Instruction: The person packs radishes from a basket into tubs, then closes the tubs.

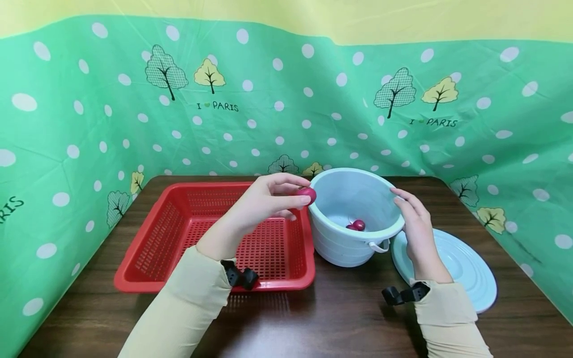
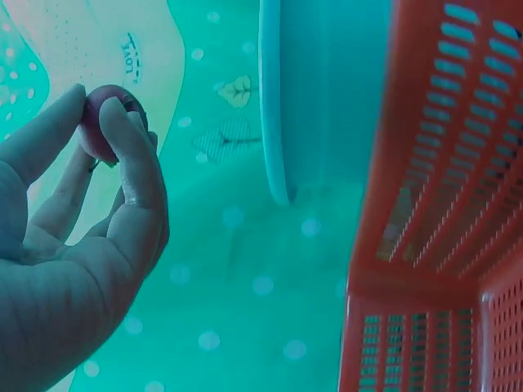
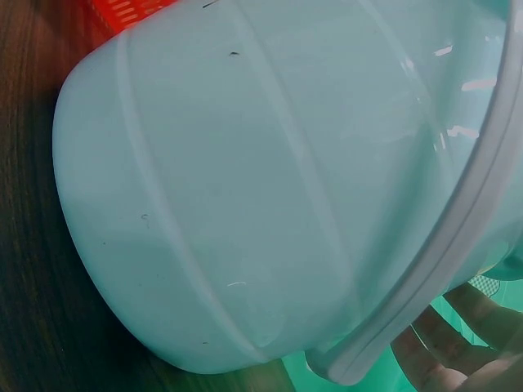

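Note:
My left hand (image 1: pixel 268 199) pinches a small round red radish (image 1: pixel 307 195) between thumb and fingertips, beside the left rim of a light blue bucket (image 1: pixel 342 251). The left wrist view shows the same radish (image 2: pixel 102 122) with a greenish end. At the bottom of the bucket lie more radishes (image 1: pixel 358 225), one with a thin root. My right hand (image 1: pixel 416 228) holds the bucket's right rim, its fingertips over the edge; its thumb is hidden in the head view. In the right wrist view, the fingers (image 3: pixel 458 343) lie behind the bucket rim (image 3: pixel 458 220).
A red slotted plastic basket (image 1: pixel 215 285) stands left of the bucket, under my left forearm. A light blue lid (image 1: pixel 465 263) lies on the dark wood table (image 1: pixel 340 318) under my right wrist. Green dotted cloth (image 1: pixel 277 129) hangs behind and at both sides.

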### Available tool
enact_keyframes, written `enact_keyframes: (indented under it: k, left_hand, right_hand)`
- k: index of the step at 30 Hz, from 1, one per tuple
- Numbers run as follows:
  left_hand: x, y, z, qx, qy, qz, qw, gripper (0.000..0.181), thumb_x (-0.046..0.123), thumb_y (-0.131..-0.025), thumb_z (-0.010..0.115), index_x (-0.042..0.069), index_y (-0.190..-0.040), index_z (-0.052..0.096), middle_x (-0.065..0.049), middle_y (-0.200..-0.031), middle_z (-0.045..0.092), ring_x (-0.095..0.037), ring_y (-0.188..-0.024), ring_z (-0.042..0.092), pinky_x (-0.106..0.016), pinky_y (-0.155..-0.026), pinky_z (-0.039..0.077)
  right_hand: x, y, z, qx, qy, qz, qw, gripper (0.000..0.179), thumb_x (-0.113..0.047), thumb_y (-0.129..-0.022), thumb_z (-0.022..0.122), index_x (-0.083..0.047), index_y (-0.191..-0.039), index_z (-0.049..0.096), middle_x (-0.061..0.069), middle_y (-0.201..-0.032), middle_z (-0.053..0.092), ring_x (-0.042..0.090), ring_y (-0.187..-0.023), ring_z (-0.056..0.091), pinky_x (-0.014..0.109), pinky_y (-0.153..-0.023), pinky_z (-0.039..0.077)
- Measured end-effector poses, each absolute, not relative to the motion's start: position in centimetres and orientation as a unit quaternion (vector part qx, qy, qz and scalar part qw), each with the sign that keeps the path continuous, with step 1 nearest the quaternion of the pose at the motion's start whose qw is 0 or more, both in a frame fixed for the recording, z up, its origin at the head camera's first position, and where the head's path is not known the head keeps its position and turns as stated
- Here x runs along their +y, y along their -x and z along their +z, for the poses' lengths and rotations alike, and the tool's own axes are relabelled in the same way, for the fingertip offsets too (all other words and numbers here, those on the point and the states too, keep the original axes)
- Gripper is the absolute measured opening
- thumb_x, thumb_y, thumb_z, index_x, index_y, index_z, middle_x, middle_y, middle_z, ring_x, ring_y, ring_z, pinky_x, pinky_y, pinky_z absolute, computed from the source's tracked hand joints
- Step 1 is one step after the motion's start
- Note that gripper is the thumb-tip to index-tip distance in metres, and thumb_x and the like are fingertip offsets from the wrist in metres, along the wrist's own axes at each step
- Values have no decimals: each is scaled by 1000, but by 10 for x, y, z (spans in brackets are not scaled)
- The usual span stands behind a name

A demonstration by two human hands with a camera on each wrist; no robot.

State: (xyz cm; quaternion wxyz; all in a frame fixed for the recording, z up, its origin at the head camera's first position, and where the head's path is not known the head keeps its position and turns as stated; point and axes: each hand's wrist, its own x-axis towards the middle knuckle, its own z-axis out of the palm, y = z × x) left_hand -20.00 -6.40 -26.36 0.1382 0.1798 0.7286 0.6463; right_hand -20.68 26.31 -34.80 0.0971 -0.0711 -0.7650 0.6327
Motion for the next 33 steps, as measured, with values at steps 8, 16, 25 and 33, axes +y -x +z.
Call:
enact_keyframes:
  k: [8, 16, 25, 33]
  left_hand:
    - [-35, 198, -264, 719, -194, 653, 138, 35, 20, -89, 74, 17, -123, 67, -6, -123, 65, -29, -104, 67, -40, -80, 60]
    - [-5, 197, -270, 712, -201, 656, 148, 36, 19, -89, 75, 16, -124, 67, -5, -126, 63, -19, -102, 66, -37, -81, 60]
    - [29, 208, -276, 692, -184, 685, 135, 32, 15, -88, 75, 14, -120, 69, -2, -119, 65, -15, -104, 64, -35, -80, 61]
    - [40, 211, -284, 687, -145, 697, 144, 32, 15, -88, 76, 15, -120, 69, 0, -117, 65, -14, -100, 65, -41, -87, 59]
  right_hand:
    - [264, 207, -348, -766, 69, 633, 93, 47, -44, -105, 39, -26, -147, 47, 7, -157, 34, 21, -130, 37, 62, -115, 27]
    - [264, 207, -348, -765, 72, 632, 100, 46, -44, -105, 38, -26, -147, 48, 7, -157, 36, 22, -131, 37, 62, -114, 27]
    - [267, 207, -343, -765, 72, 632, 105, 46, -44, -105, 39, -28, -146, 49, 7, -156, 35, 19, -128, 36, 59, -113, 29]
    - [263, 206, -345, -763, 75, 634, 96, 46, -43, -105, 39, -27, -146, 49, 7, -156, 35, 20, -129, 35, 61, -114, 28]
